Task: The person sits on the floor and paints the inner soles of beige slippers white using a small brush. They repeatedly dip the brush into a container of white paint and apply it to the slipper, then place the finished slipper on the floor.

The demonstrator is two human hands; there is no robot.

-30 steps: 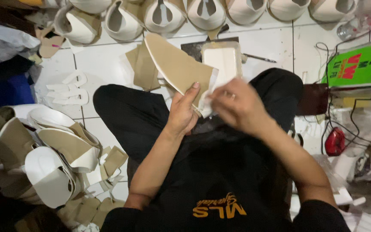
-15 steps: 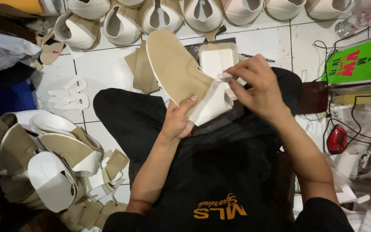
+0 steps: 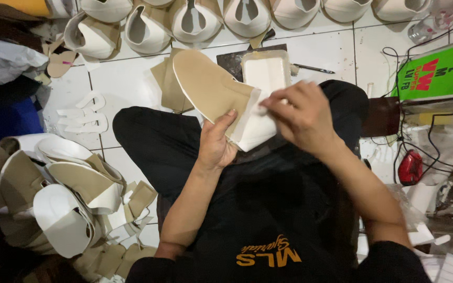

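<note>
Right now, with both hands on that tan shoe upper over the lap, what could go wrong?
The left hand pinches only the edge of the tan shoe upper, so it might slip as the right hand presses the white piece. The white tray sits close behind; a jolt could knock it.

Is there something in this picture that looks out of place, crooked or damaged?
Nothing looks damaged. The left hand holds a tan shoe upper; the right hand pinches its white flap. Only the pile of finished uppers and loose tan offcuts on the floor lie jumbled.
</note>
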